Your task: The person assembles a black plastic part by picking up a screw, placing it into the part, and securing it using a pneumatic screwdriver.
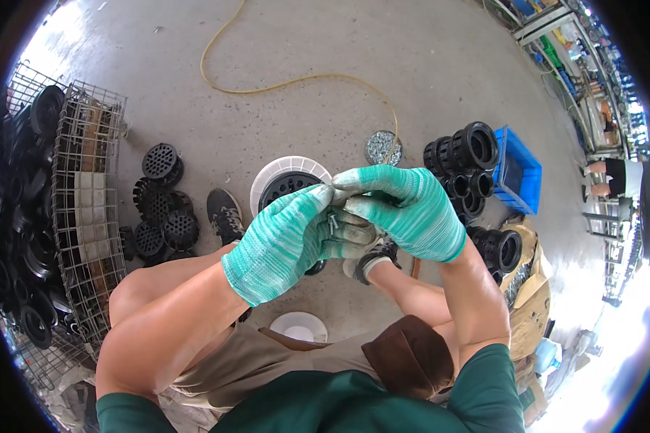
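My left hand (276, 242), in a teal knit glove with grey fingertips, is closed with small metal screws (333, 222) showing at its curled fingers. My right hand (415, 211), gloved the same way, meets it fingertip to fingertip. Its thumb and fingers are pinched together, and what lies between them is too small to make out. Below and beyond both hands a black round slotted part (273, 190) rests on a white round stand (257, 180), partly hidden by the gloves.
A tub of small metal hardware (383, 149) stands ahead on the floor. Black grates (152, 202) and a wire cage (87, 216) are left. Stacked black rings (477, 148), a blue crate (521, 173) and a torn brown sack (533, 307) are right. A yellow hose (296, 81) crosses the floor.
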`<action>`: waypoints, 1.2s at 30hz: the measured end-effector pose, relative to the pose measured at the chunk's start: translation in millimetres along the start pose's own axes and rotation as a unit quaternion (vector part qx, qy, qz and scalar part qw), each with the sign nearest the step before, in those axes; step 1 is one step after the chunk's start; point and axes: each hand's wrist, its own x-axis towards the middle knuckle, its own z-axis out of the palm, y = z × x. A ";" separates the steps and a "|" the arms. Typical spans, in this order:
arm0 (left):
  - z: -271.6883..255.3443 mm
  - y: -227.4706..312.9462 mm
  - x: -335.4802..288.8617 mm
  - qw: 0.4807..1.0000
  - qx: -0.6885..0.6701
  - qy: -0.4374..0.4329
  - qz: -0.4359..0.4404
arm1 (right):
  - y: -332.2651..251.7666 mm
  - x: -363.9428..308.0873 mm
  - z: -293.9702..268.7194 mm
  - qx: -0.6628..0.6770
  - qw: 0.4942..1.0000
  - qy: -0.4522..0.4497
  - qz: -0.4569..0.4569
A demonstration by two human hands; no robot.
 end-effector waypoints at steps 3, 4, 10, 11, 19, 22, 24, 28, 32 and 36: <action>-3.4 3.1 2.2 0.999 0.025 0.016 0.029 | 15.5 0.4 4.9 0.036 0.999 0.032 0.002; -4.8 0.7 3.0 0.997 0.048 0.032 0.053 | 16.5 0.4 6.1 0.038 0.998 0.051 0.023; 9.1 12.3 -3.9 0.968 0.166 0.175 0.068 | 43.4 17.4 6.5 0.029 0.995 0.049 -0.083; 5.5 12.1 -2.4 0.964 0.186 0.177 0.071 | 49.4 18.5 6.3 0.063 0.994 0.035 -0.083; -6.2 5.9 7.9 0.965 0.116 0.211 0.106 | 59.9 31.4 10.0 -0.275 0.926 0.034 -0.257; 1.6 11.5 7.9 0.949 0.134 0.265 0.105 | 67.2 37.4 -5.9 -0.195 0.964 0.056 -0.173; 2.1 16.6 7.9 0.959 0.118 0.232 0.111 | 89.0 36.2 -34.9 -0.096 0.991 0.091 0.001; 12.7 19.9 7.2 0.960 0.114 0.227 0.122 | 239.2 12.6 -99.7 -0.286 0.905 -0.111 0.295; 10.2 20.1 0.3 0.949 0.153 0.222 0.164 | 353.0 -18.9 -59.6 -0.417 0.835 -0.159 0.322; 16.3 25.5 4.1 0.943 0.179 0.249 0.129 | 444.1 -54.4 -27.8 -0.319 0.910 0.062 0.256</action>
